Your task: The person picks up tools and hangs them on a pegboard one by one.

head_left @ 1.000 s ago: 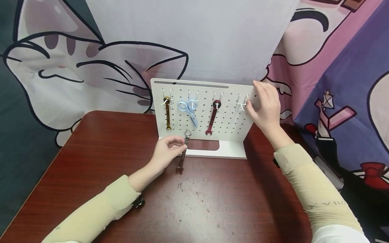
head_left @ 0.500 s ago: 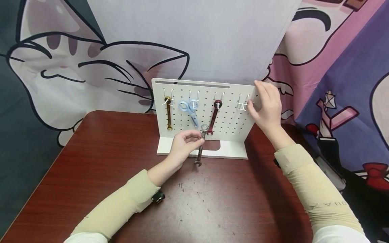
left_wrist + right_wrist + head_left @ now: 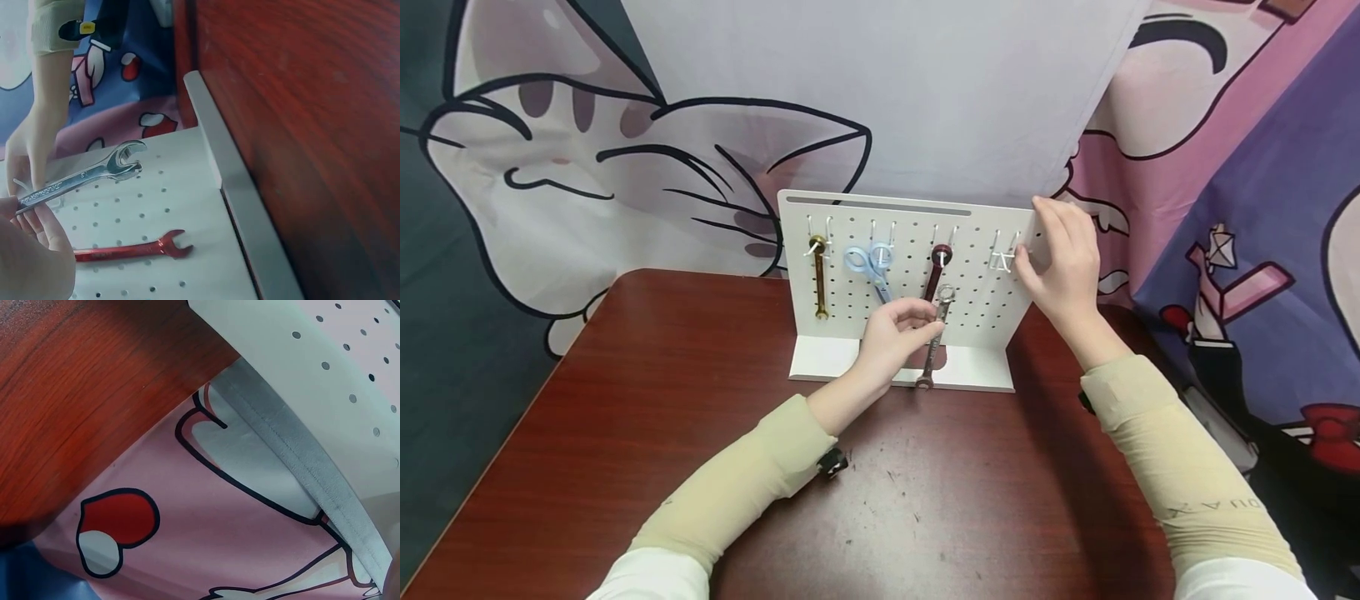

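Note:
My left hand (image 3: 887, 343) pinches a silver combination wrench (image 3: 932, 357) between thumb and fingers, its ring end up and its open end down. It is held in front of the white pegboard (image 3: 977, 325), overlapping the lower part of a red wrench (image 3: 937, 271) that hangs there. In the left wrist view the open jaw of the silver wrench (image 3: 78, 179) points away from the palm. My right hand (image 3: 1066, 262) grips the board's upper right edge, thumb on the front. Beside that thumb is a white hook (image 3: 1002, 260) with nothing hanging on it.
Light blue scissors (image 3: 871, 265) and a gold wrench (image 3: 820, 283) hang on hooks at the board's middle and left. The board's base stands on a brown wooden table (image 3: 700, 358). Behind it hangs a printed cloth (image 3: 940, 108).
My left hand has carried the silver wrench right and upward, from the board's lower left to in front of the red wrench. My right hand keeps its grip on the board's edge.

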Demonstrator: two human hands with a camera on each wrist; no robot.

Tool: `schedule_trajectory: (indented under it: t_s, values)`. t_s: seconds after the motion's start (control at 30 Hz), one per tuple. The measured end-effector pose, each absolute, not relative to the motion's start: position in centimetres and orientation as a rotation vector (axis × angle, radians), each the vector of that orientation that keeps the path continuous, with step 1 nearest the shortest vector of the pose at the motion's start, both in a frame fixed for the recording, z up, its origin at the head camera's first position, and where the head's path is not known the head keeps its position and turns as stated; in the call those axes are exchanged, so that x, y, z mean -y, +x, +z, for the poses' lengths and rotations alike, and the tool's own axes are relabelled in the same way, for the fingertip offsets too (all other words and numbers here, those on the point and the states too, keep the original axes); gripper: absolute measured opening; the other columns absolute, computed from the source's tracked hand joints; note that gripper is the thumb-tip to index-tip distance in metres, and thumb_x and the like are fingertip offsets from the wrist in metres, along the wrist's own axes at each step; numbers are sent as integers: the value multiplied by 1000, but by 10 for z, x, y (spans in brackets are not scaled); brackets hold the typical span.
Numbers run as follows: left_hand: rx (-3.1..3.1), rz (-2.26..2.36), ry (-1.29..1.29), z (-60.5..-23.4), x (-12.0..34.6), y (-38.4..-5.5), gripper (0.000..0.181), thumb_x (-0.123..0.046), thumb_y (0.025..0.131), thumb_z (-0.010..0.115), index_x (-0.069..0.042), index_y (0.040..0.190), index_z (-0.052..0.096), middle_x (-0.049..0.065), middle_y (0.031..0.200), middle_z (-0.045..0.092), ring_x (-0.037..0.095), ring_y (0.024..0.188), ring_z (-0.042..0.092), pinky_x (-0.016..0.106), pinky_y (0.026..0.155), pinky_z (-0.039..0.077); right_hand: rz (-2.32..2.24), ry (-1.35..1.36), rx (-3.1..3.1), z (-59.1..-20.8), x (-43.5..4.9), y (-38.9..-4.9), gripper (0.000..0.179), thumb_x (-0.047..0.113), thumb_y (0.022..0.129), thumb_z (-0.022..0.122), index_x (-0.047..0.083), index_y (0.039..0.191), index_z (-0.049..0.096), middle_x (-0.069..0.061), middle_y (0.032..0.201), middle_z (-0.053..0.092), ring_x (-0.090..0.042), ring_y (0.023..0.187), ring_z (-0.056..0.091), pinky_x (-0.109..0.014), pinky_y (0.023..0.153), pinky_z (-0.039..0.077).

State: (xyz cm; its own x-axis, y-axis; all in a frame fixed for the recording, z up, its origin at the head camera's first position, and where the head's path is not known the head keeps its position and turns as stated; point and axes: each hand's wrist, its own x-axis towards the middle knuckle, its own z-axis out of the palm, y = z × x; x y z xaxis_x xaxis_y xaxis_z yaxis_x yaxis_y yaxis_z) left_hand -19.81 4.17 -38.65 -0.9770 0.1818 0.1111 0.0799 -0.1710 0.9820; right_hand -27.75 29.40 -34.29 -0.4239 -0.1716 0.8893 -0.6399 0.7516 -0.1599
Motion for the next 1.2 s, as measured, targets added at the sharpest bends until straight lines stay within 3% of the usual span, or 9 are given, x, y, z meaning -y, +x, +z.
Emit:
schedule_trajectory:
  t_s: [0.43, 0.73, 0.9, 1.2]
  values:
    - [-2055, 2236, 374, -376, -81, -212, 21, 2, 92, 79, 6, 112, 75, 24, 111, 77, 2, 84, 67, 16, 81, 54, 617, 612, 1974, -343, -294, -280, 51, 12, 88, 69, -1, 137, 67, -23, 134, 69, -45, 127, 59, -49, 124, 40]
    - [-1953, 2313, 399, -371, -104, -217, 22, 7, 92, 76, 11, 114, 74, 30, 113, 74, 1, 82, 64, 11, 79, 52, 625, 614, 1970, -343, -295, -280, 51, 10, 87, 69, -1, 137, 67, -24, 133, 69, -46, 128, 59, -50, 124, 39]
    - [-1916, 2339, 359, -368, -110, -220, 24, 6, 92, 76, 9, 116, 75, 28, 118, 74, 2, 86, 66, 12, 81, 54, 629, 618, 1970, -342, -295, -280, 51, 10, 87, 70, -1, 137, 67, -24, 133, 69, -46, 127, 59, -50, 124, 39]
    - [-1900, 2403, 263, -373, -120, -228, 23, 8, 90, 77, 10, 113, 75, 28, 113, 75, 2, 79, 64, 15, 80, 58, 625, 614, 1978, -343, -295, -279, 51, 12, 88, 69, 0, 138, 67, -23, 134, 69, -45, 128, 58, -48, 124, 39]
